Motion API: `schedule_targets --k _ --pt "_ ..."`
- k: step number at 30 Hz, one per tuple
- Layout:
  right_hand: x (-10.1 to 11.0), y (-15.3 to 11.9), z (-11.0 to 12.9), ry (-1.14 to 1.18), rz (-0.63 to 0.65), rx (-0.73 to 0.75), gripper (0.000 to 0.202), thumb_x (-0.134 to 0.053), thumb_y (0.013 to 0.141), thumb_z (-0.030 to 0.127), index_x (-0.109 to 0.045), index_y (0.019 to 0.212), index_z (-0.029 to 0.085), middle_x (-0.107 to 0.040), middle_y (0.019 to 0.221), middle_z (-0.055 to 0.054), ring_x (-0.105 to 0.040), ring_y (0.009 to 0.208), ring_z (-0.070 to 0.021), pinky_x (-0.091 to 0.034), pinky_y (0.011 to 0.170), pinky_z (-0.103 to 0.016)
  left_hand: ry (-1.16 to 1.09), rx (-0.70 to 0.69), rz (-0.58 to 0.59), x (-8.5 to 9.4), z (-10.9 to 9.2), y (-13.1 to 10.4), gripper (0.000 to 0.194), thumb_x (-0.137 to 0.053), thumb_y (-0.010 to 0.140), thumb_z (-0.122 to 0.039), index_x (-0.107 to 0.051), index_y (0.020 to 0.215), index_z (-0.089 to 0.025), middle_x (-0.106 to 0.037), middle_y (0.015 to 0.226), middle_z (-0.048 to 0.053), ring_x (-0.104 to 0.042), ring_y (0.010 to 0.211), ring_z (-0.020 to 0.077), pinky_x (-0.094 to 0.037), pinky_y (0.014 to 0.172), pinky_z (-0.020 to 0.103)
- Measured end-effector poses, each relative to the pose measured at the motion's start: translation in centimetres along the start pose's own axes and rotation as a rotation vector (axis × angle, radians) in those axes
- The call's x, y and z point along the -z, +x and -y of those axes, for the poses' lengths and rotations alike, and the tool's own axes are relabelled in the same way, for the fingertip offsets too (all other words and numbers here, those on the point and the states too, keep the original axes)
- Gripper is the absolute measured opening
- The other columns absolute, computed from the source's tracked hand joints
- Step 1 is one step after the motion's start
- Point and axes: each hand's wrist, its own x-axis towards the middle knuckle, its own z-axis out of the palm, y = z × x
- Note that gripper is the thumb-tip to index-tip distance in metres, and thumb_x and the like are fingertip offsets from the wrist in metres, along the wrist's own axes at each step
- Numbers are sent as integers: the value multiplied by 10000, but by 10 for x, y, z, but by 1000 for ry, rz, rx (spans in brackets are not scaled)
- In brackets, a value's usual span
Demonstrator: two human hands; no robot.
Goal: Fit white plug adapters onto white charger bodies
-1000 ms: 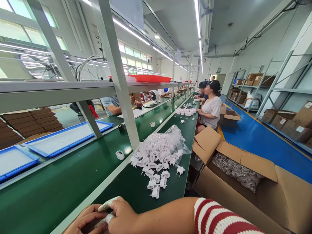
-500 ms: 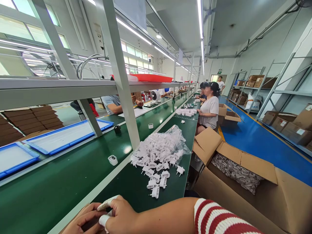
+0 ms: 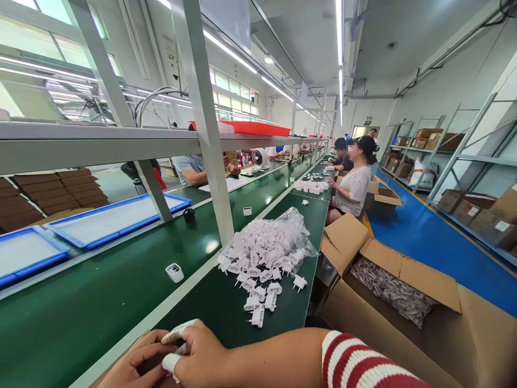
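Observation:
At the lower left edge, my left hand (image 3: 135, 360) and my right hand (image 3: 200, 353) meet with their fingers curled together. Whatever lies between them is hidden by the fingers. White coverings wrap the thumb and a finger of my right hand. Just beyond my hands, loose white plug pieces (image 3: 257, 315) with two pins lie on the dark green worktop. They spill from a clear plastic bag (image 3: 297, 226) full of the same pieces. To the left, a white charger housing (image 3: 174, 272) sits on the green conveyor belt (image 3: 121, 285).
A metal post (image 3: 212, 134) rises between belt and worktop, carrying a shelf (image 3: 100, 141). To my right stands an open carton (image 3: 363, 307) holding bagged pieces. A co-worker (image 3: 350, 180) sits farther along the bench. Blue-rimmed trays (image 3: 121, 218) lie across the belt.
The white housing on the belt has come nearer and farther left. The view has turned slightly left. My hands stay together, with only slight finger movement.

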Motion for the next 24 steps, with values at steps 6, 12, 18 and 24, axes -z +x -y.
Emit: schedule_targets --k 6,12,18,24 --pt "3 -4 1 20 13 23 462 -740 794 133 -721 1244 238 -547 1464 -78 -649 707 -78 -611 690 -273 79 -37 0 1 -31 -5 306 -638 873 -510 -855 914 -299 -753 1152 58 -712 1097 288 -604 1014 357" --pt "16 -9 13 -71 61 71 357 -690 897 237 -727 1252 234 -591 1427 -88 -641 650 -88 -610 652 -306 26 -4 13 6 -56 -7 293 -645 817 -478 -850 861 -273 -763 1107 63 -709 1058 271 -603 968 322" --pt "67 -1 52 -714 -428 276 310 -600 998 200 -765 1261 194 -751 1279 -133 -646 1289 -308 -484 1187 -503 -81 88 -27 9 -66 -9 409 -663 810 -625 -857 863 -269 -764 1165 106 -722 1088 306 -615 973 368" --pt "94 8 52 -1163 -477 35 337 -611 954 126 -741 1264 142 -705 1364 -223 -512 1452 -410 -194 1292 -684 -115 151 -66 7 -73 -8 547 -706 741 -780 -858 850 -266 -772 1159 111 -730 1008 308 -618 907 392"
